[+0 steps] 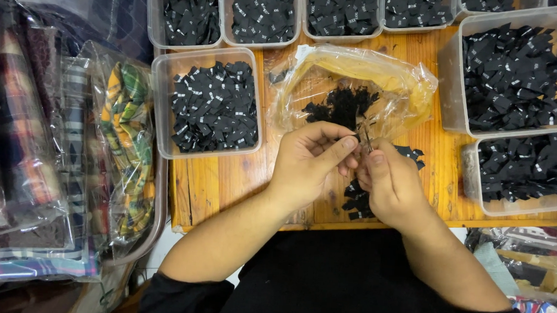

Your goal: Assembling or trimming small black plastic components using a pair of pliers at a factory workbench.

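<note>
Both hands meet over the middle of the small orange-stained wooden table (226,179). The left hand (306,164) is curled, its thumb and forefinger pinched together toward the right hand (388,184), whose fingers are likewise bunched; between the two sets of fingertips stands a thin dark sliver, most likely one small black woven garment label (367,141) seen edge-on, though it is too small to be sure. Holding it with both hands at once seems to serve to separate or straighten a single piece.

Just beyond the fingertips, at twelve o'clock, lies a crumpled clear plastic bag with a yellowish tint (358,84), its mouth open toward the person and a clump of black labels inside, so it sits within easy reach as the source. A loose scatter of black labels (359,202) lies on the wood under and between the hands, at about six o'clock from the bag.

Clear rectangular plastic tubs ring the work spot, which keeps each batch apart: one tub (208,102) at ten o'clock from the hands, a row of tubs (267,16) along the far edge at twelve, and two larger tubs (518,74) stacked at two to three o'clock. All hold black labels with small white marks.

At nine o'clock, off the table, stand bagged folded plaid fabrics (123,142).
</note>
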